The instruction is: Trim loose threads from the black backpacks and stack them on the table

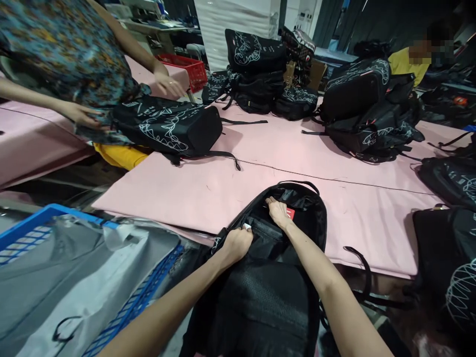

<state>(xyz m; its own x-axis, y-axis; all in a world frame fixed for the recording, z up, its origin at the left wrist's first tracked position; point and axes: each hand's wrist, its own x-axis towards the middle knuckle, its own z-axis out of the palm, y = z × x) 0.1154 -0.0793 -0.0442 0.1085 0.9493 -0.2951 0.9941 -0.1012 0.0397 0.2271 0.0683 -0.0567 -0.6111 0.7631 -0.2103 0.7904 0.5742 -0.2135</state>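
Observation:
A black backpack [266, 292] lies unzipped in front of me, its upper end on the pink-covered table and its dark inside showing. My left hand [238, 244] is closed at the left side of the opening, by the inner pocket. A small white piece [246, 226], perhaps a label, pokes out at its fingertips. Inside the upper part, my right hand [278, 212] has its fingers curled against the black lining; exactly what they pinch is hidden. Just beside that hand shows a red tag [290, 213].
Across the pink table [186, 191], a person's hands [167, 82] are near another black backpack [174, 126]. Stacked backpacks [256, 79] stand behind, with more [368, 109] to the right. At lower left is a blue crate [48, 213] holding grey material. Another person in yellow is farther back.

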